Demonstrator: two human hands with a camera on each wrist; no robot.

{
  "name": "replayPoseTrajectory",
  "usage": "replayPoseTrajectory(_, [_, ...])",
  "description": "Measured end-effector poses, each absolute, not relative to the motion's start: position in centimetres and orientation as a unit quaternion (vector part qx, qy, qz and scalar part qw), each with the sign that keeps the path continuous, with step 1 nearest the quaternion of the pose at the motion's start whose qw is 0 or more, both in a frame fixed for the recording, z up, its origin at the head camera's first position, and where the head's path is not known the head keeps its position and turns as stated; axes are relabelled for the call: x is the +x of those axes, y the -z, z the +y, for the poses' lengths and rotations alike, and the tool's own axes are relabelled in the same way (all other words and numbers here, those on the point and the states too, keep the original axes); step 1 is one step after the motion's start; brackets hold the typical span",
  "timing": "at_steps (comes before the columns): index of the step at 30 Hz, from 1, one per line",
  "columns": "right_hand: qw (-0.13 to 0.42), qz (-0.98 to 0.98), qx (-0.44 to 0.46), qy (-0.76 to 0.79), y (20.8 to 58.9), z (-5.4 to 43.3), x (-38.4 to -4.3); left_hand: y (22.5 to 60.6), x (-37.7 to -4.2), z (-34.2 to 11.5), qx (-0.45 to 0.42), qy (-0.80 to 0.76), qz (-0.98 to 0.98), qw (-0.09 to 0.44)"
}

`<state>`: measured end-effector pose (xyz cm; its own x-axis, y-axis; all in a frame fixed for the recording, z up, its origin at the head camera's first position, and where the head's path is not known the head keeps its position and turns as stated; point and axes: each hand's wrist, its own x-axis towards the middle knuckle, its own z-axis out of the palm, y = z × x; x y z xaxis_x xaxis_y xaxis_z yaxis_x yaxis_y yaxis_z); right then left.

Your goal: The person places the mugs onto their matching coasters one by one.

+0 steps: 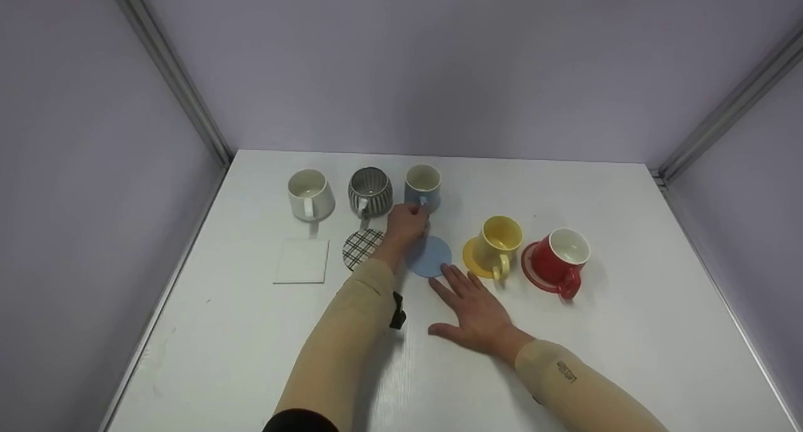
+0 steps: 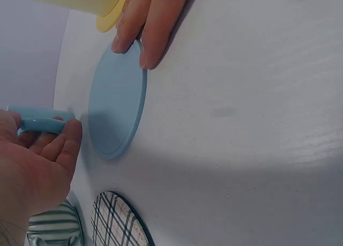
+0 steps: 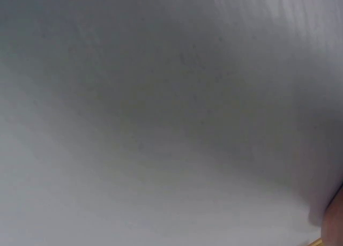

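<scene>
Head view counts five mugs and five coasters on the white table. Left hand curls round the blue mug handle, far of the blue coaster, which the flat right hand presses with straight fingertips. Yellow mug and red mug sit on matching coasters; all mugs look empty. Right wrist view is blurred.

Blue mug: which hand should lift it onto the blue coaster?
Left. The left hand already grips the blue mug handle; the right hand lies flat, fingers touching the blue coaster.
</scene>
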<state>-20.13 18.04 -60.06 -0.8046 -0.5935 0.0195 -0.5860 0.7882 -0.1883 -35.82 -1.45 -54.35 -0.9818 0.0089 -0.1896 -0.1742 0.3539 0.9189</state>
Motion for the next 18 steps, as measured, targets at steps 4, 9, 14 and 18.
replayPoseTrajectory(4, [0.019, 0.945, -0.312, 0.094, 59.98, 18.01, -20.12, 54.49, -35.84, -1.36, -0.033, -0.538, 0.84, 0.061])
replayPoseTrajectory(9, [0.03, 0.948, -0.305, 0.09, 59.99, 17.99, -20.08, 54.57, -35.68, -1.32, -0.013, -0.525, 0.85, 0.043])
replayPoseTrajectory(14, [0.044, 0.949, -0.301, 0.087, 59.93, 17.88, -20.05, 54.7, -35.5, -1.24, -0.002, -0.508, 0.861, 0.027])
replayPoseTrajectory(18, [0.05, 0.949, -0.298, 0.085, 59.89, 17.72, -20.12, 54.67, -35.4, -1.18, 0.006, -0.5, 0.866, 0.009])
